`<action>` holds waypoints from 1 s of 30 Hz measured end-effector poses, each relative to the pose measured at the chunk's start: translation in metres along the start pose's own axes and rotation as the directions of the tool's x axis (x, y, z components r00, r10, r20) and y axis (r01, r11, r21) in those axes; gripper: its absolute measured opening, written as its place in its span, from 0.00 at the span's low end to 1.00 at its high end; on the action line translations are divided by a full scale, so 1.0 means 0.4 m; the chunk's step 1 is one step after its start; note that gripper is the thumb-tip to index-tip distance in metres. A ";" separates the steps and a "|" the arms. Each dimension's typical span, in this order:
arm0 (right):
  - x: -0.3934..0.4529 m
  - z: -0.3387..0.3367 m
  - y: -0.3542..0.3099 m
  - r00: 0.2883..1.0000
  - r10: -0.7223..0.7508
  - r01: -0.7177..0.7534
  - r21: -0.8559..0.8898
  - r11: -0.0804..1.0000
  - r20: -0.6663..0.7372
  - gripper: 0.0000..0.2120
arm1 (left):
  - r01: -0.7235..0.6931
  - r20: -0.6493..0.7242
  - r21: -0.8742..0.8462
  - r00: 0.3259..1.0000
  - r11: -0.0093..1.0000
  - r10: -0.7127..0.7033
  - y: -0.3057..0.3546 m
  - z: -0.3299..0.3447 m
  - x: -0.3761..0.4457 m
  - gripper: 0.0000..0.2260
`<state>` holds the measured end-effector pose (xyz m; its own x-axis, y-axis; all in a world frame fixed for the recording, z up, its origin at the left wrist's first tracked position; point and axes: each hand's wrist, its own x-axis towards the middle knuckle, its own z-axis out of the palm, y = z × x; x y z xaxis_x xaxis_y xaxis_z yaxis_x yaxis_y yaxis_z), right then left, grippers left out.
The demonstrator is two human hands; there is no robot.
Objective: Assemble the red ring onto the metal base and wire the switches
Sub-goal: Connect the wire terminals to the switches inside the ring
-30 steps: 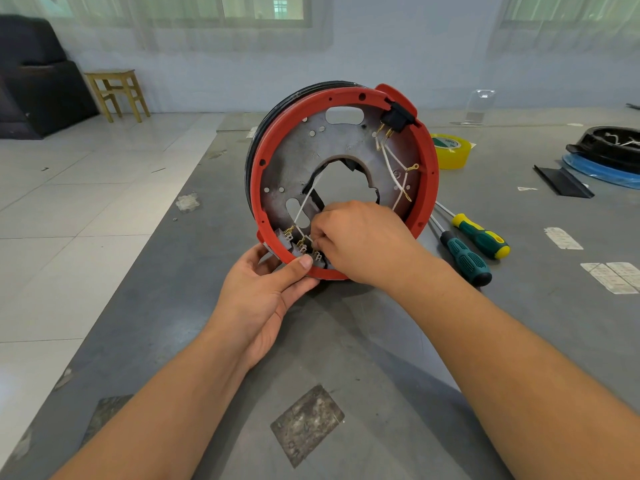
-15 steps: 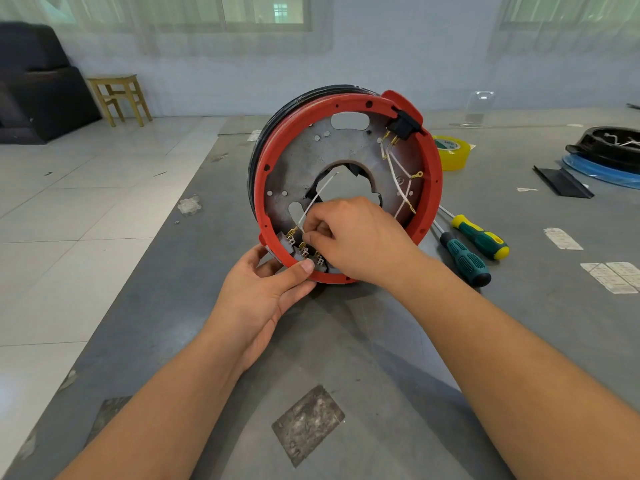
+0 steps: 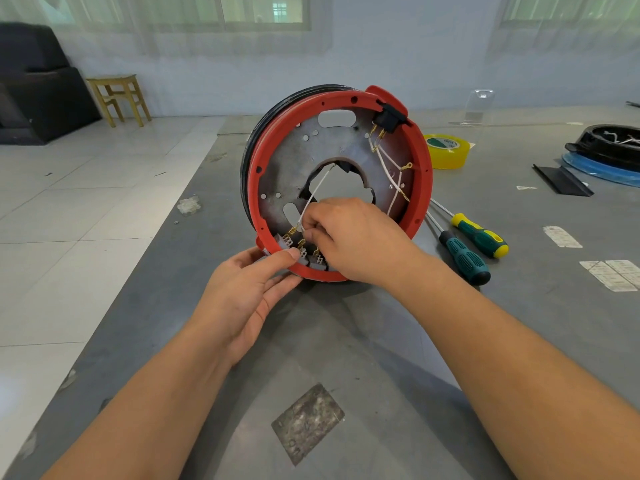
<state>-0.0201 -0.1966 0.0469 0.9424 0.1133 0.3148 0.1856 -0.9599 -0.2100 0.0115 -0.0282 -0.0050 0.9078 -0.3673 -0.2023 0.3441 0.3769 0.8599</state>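
Head view showed a grey worktop [image 3: 346,341] whose left edge ran diagonally beside a pale tiled floor [image 3: 86,202]; its far edge lay just behind the assembly. Bare worktop stretched toward the camera between the two forearms, broken only by a worn patch [image 3: 307,423].

A red ring [image 3: 424,174] sat seated around a metal base [image 3: 294,161], the whole standing on its rim near the worktop's middle, tilted slightly back, with a black rim [image 3: 254,133] behind it. Inside the ring, a black switch [image 3: 389,120] was mounted at upper right, with white wires [image 3: 389,164] trailing down from it along the inner wall. At lower left a row of grey switches [image 3: 308,259] with brass terminals sat against the ring's inner edge.

The left hand [image 3: 249,292] gripped the ring's lower left rim, thumb over the front edge by the grey switches, fingers curled behind. The right hand [image 3: 353,237] was clenched around a white wire [image 3: 317,192] that ran up into the base's central opening, pinching it just above the terminals.

To the right, two screwdrivers [image 3: 464,258] lay side by side near the ring, a yellow tape roll [image 3: 446,150] stood behind them, and a black part on blue film [image 3: 606,150] sat well apart at the far right edge. Paper labels [image 3: 613,273] lay flat at right.
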 end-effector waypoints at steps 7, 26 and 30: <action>0.001 -0.003 -0.006 0.999 -0.029 0.031 -0.047 0.998 0.025 0.06 | 0.021 0.005 -0.031 1.000 0.999 -0.021 0.015 0.001 -0.006 0.27; 0.003 0.009 -0.007 0.998 -0.066 0.064 -0.164 0.984 -0.006 0.05 | 0.037 -0.006 -0.073 0.999 0.997 -0.038 0.019 0.001 -0.012 0.33; 0.002 0.009 -0.006 0.999 -0.045 0.040 -0.184 0.982 -0.026 0.06 | 0.033 -0.010 -0.084 0.999 0.996 -0.034 0.016 -0.001 -0.011 0.34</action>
<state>-0.0188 -0.1931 0.0443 0.9254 0.1501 0.3480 0.1686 -0.9854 -0.0235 0.0096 -0.0238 0.0010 0.8982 -0.3709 -0.2359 0.3924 0.4349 0.8105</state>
